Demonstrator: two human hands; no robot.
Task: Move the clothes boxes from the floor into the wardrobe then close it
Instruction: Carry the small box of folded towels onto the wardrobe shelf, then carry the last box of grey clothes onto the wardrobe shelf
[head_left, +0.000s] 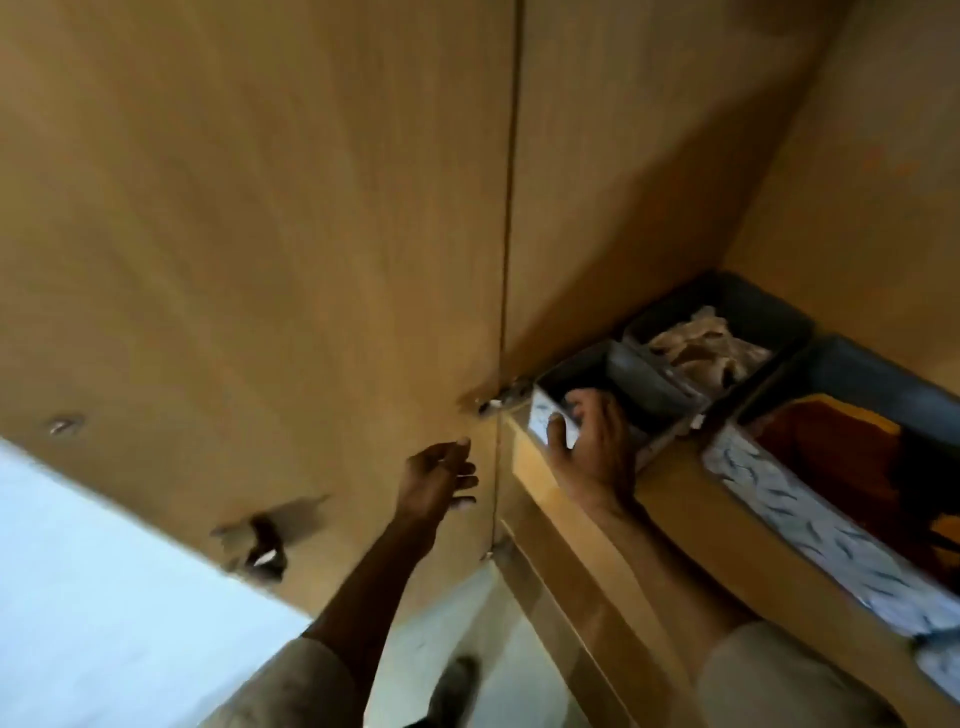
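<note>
Three fabric clothes boxes sit on a wardrobe shelf (675, 504). My right hand (587, 436) grips the front rim of the small grey box (639, 384) at the shelf's left end, fingers inside it and thumb on its white patterned front. Behind it stands a dark box with beige cloth (711, 348). To the right lies a larger box with red and yellow clothes (831, 457), also with a white patterned front. My left hand (441, 478) hovers empty, fingers spread, just in front of the open wooden wardrobe door (260, 260).
The door carries a dark handle (262, 540) low on its face and hinges (493, 405) by the shelf's corner. The wardrobe side wall (857, 208) rises on the right. A pale floor and my shoe (457, 680) show below.
</note>
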